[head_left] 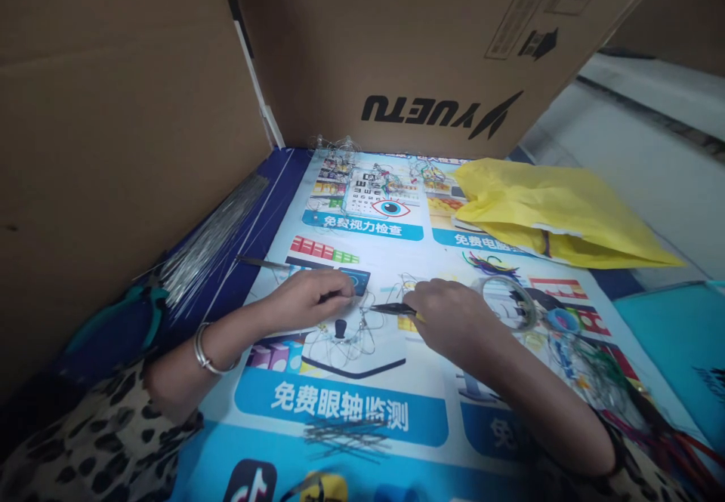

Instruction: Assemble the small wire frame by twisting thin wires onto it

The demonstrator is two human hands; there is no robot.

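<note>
My left hand is closed in a pinch at the middle of the printed sheet, on a thin looped wire piece that hangs below the fingertips. My right hand is wrapped round pliers with dark pointed jaws and a bit of yellow handle showing. The tips of the jaws point left and come close to the left fingertips and the wire; whether they grip it I cannot tell. Below the hands lies a small heap of short dark wire pieces.
Cardboard walls stand at the back and left. A bundle of straight wires lies at left near teal-handled pliers. At right are a yellow bag, a clear tape roll and coloured strands. Tangled wire pieces lie behind.
</note>
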